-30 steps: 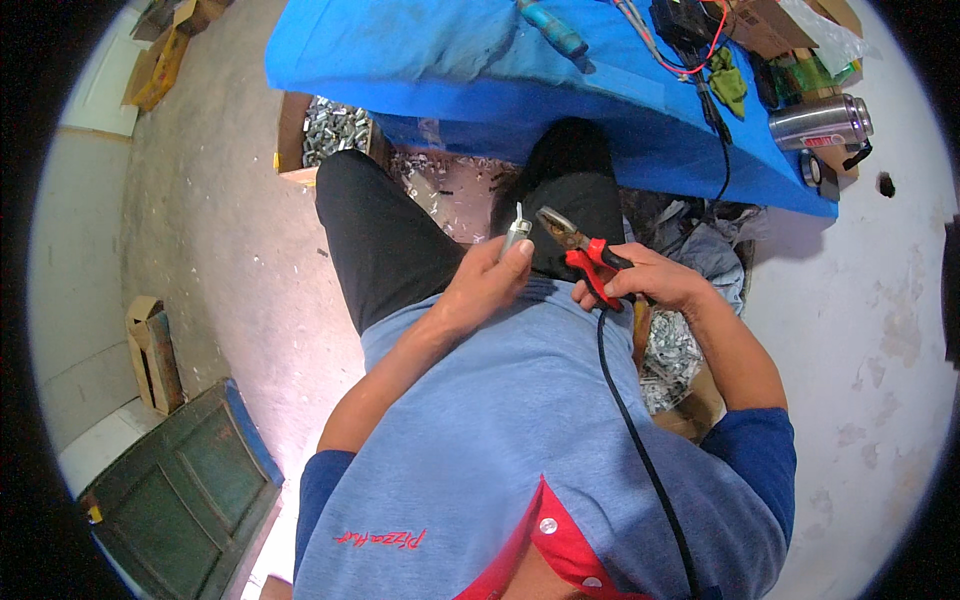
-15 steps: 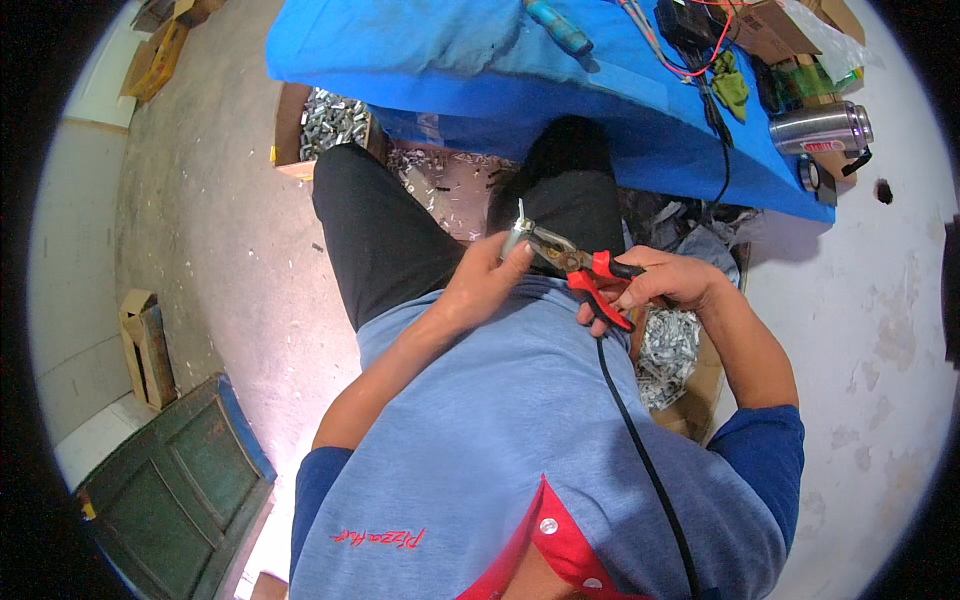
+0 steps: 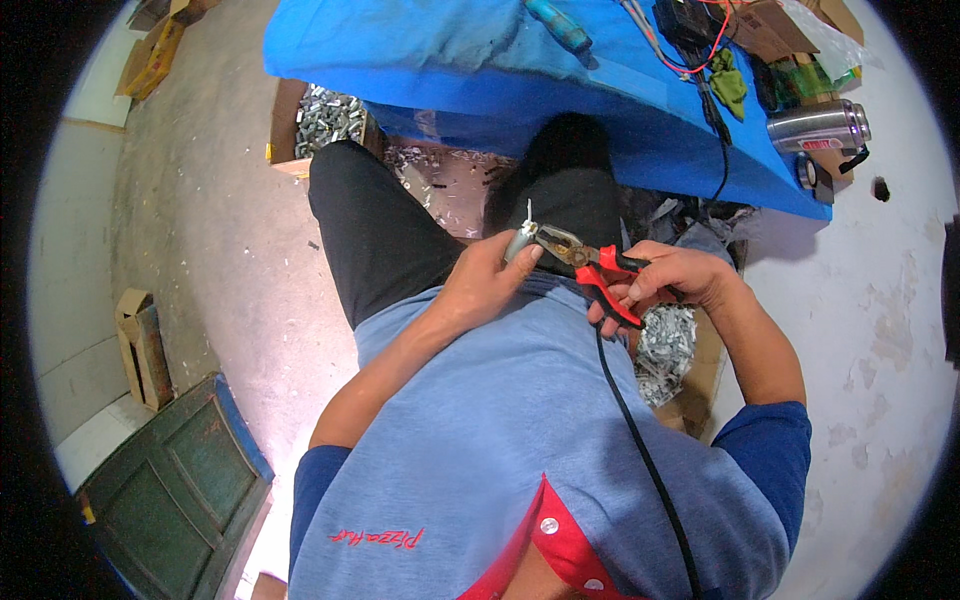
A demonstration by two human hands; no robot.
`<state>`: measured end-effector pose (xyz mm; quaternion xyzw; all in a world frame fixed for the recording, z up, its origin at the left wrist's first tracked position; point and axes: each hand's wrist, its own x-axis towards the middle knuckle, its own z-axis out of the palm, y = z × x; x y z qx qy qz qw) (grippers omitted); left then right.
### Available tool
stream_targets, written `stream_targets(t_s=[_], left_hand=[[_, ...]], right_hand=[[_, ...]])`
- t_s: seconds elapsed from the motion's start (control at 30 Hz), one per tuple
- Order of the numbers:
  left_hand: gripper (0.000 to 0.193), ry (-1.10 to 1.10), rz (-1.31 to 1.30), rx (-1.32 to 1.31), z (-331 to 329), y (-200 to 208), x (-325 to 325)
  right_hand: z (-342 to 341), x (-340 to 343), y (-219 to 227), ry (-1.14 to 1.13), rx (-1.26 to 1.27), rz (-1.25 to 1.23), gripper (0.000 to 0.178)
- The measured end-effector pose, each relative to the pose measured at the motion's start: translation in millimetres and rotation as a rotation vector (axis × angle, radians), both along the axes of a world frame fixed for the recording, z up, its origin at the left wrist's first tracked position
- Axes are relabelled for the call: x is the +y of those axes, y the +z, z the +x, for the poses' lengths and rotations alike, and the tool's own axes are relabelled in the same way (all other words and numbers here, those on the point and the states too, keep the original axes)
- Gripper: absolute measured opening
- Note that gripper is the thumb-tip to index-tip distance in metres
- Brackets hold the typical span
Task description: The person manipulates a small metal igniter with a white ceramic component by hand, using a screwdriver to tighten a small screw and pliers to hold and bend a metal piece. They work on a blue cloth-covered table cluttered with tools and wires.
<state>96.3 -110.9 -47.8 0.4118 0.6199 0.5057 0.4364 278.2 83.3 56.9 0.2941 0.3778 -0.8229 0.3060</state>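
Observation:
In front of my waist, my left hand (image 3: 487, 278) pinches a small silver cylinder (image 3: 518, 243) between thumb and fingers. A thin pale strip (image 3: 529, 211) sticks up from the cylinder's top end. My right hand (image 3: 690, 275) is wrapped round the handles of combination pliers (image 3: 598, 275) with red and black grips. The pliers point left, their handles spread apart and their jaws at the cylinder's top end. Whether the jaws grip anything there is too small to tell.
A blue-covered table (image 3: 450, 50) stands ahead, bearing a teal-handled tool (image 3: 558, 25), cables and a steel flask (image 3: 820, 127). A box of small metal cylinders (image 3: 328, 120) sits left of my knees. Silvery scraps (image 3: 667, 350) fill a container under my right arm. A black cord (image 3: 640, 450) crosses my shirt.
The pliers and my right hand have shifted slightly to the right. The cylinder in my left hand has moved a little to the right too, its strip more upright.

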Motion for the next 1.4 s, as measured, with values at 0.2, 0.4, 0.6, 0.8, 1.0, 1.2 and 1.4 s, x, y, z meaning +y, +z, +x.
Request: stream_targets(t_s=[0.2, 0.4, 0.6, 0.8, 1.0, 1.2, 1.4], left_hand=[[0.036, -0.092, -0.132, 0.034, -4.9, 5.3, -0.5], [0.032, -0.053, -0.161, 0.088, -3.1, 12.3, 3.4], [0.035, -0.009, -0.075, 0.191, 5.7, 11.6, 6.3], [0.038, -0.036, -0.094, 0.209, 5.9, 11.2, 7.3], [0.037, -0.052, -0.126, 0.135, 5.0, 12.5, 7.6], [0.038, -0.06, -0.109, 0.037, 3.5, 10.3, 6.1], [0.039, -0.131, -0.166, -0.01, -0.3, 17.4, 7.8]], right_hand=[[-0.5, -0.9, 1.6, 0.032, 0.009, 0.066, 0.05], [0.2, 2.3, -1.6, 0.089, 0.018, 0.164, 0.048], [-6.6, -5.9, 5.1, -0.075, 0.003, 0.147, 0.05], [-7.2, -8.3, -14.8, -0.099, 0.171, 0.46, 0.047], [-29.6, -27.3, -16.4, -0.342, 0.321, 0.74, 0.051], [-38.9, -36.5, -21.4, -0.282, 0.469, 0.706, 0.05], [-41.3, -30.4, -21.3, -0.252, 0.503, 0.722, 0.05]])
